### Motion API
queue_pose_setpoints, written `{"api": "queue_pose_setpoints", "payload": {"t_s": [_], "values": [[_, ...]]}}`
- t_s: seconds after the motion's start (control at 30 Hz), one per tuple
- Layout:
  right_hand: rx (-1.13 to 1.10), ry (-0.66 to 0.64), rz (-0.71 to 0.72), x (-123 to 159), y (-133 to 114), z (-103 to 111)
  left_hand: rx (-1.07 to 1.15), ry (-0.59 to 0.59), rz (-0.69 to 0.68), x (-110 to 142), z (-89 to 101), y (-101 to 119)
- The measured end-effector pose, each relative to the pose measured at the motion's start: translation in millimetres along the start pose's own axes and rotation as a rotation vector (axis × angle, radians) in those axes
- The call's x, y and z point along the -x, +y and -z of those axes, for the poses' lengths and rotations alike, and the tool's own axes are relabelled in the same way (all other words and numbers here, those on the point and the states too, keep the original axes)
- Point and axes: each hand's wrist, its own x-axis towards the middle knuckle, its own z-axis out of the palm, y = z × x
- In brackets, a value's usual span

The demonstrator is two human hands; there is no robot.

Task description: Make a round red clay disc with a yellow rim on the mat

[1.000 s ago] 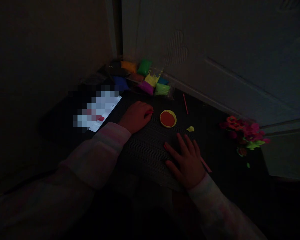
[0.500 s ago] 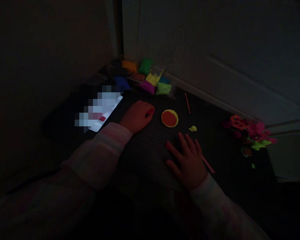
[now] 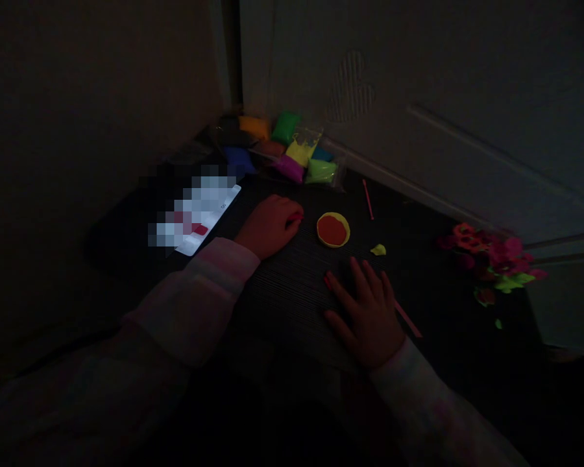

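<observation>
My left hand rests on the dark table with its fingers curled round a bit of red clay, most of which is hidden. To its right lies a round, shallow piece of clay, orange-red inside a yellow rim. My right hand is spread flat on the table, palm down. At its index fingertip sits a small red piece of clay, touched by the finger. Just beyond the fingers is a yellow scrap of clay. A pink flat stick pokes out beside the right hand.
Several bags of coloured clay are heaped against the wall. A lit screen, partly blurred out, stands at left. A thin pink tool lies toward the back. Pink and orange clay flowers are at the right edge. The room is dim.
The view has shifted slightly, so things sit a little further right. Both hands keep almost the same pose, and nothing is visibly taken up or let go.
</observation>
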Motion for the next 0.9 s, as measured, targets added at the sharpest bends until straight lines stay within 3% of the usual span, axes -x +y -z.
{"api": "queue_pose_setpoints", "payload": {"t_s": [0.27, 0.9], "values": [[-0.081, 0.061, -0.001, 2.5, 6.7, 0.1, 0.004, 0.008, 0.002, 0.0, -0.2, -0.6], [0.035, 0.023, -0.015, 0.2, -5.2, 1.0, 0.006, 0.013, 0.005, -0.2, -0.6, -0.1]]}}
